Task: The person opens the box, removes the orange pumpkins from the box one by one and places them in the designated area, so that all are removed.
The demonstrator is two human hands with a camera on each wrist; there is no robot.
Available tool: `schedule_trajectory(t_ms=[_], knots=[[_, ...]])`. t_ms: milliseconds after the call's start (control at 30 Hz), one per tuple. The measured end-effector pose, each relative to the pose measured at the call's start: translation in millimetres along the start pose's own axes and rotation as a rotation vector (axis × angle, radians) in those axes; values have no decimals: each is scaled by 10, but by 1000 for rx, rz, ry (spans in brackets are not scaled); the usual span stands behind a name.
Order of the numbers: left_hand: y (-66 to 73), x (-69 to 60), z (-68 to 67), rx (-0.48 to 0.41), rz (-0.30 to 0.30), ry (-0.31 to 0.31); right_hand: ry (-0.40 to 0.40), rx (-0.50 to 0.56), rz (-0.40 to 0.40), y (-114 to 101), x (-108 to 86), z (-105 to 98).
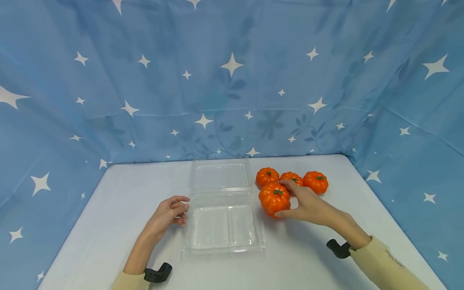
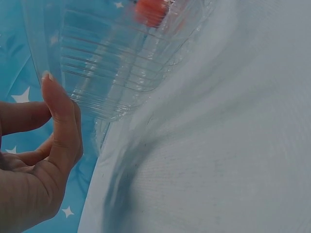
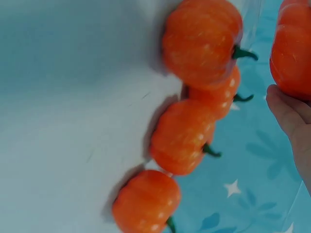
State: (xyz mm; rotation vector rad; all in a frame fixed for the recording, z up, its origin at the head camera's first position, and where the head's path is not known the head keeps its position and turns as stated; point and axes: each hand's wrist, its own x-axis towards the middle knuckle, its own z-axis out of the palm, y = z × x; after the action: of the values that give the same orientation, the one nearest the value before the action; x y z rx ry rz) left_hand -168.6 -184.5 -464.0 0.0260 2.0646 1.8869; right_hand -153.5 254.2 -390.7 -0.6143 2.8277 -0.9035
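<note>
My right hand [image 1: 308, 205] grips an orange toy pumpkin [image 1: 274, 198] with a green stem, thumb on its near side and fingers on its far side. In the right wrist view, this pumpkin [image 3: 294, 51] is raised beside several others on the table, and only part of the hand shows. A clear plastic clamshell box [image 1: 222, 225] lies with its lid [image 1: 221, 175] folded back; no pumpkin is in it. At the box's left edge is my left hand [image 1: 163, 217], its fingers loosely bent. One fingertip [image 2: 47, 76] meets the box rim in the left wrist view.
Behind the held pumpkin, a pumpkin [image 1: 267, 176], a partly hidden pumpkin [image 1: 291, 177] and another pumpkin [image 1: 316, 182] stand in a row on the white table [image 1: 127, 201]. A blue curtain [image 1: 232, 92] with white stars surrounds the table's back and sides.
</note>
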Motion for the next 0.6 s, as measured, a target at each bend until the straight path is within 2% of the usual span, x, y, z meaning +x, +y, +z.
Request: schedule_trajectory(t_ms=[100, 400, 600], knots=[[5, -2, -12, 0, 6, -7, 20, -16, 15, 76, -49, -41], [7, -13, -13, 3, 7, -2, 54, 25, 66, 312, -184, -104], [12, -14, -5, 1, 4, -7, 80, -5, 80, 439, -299, -160]])
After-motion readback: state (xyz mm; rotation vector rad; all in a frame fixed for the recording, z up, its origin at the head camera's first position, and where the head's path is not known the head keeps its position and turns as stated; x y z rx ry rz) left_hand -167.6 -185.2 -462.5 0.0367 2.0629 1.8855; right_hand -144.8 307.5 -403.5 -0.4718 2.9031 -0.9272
